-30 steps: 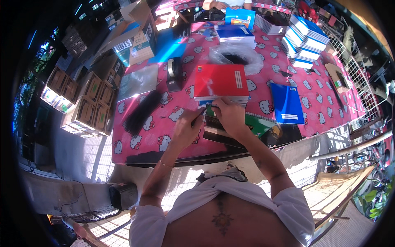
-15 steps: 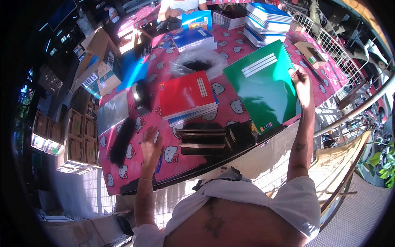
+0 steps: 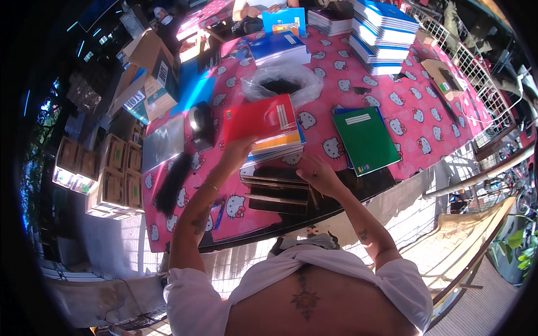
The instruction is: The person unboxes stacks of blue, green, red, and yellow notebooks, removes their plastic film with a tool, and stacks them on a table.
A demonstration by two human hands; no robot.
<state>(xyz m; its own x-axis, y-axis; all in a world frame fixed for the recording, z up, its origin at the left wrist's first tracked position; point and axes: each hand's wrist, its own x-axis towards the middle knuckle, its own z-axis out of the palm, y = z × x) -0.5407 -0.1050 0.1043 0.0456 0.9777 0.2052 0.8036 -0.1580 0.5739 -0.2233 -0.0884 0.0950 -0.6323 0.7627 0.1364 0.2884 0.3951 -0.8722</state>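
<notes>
My left hand (image 3: 240,153) pinches the near edge of the red spiral-less-looking notebook (image 3: 259,120), which tops a small stack. Below its raised near edge an orange notebook (image 3: 277,143) shows, with more notebooks beneath. My right hand (image 3: 320,176) is apart from the stack, its fingers spread, over the right end of a black divided holder (image 3: 274,190). To the right, the green notebook (image 3: 367,140) lies flat on top of a blue one, whose edges peek out.
A clear plastic bag (image 3: 280,87) lies beyond the red stack. Blue notebooks (image 3: 384,33) are piled at the far right. A black stapler-like tool (image 3: 200,126), black bristly strands (image 3: 174,185) and a cardboard box (image 3: 159,84) are at left. A person (image 3: 252,10) sits opposite.
My right hand has let go of the green notebook, now lying on the table, and come back toward the middle. My left hand has moved up and taken the red notebook's near edge.
</notes>
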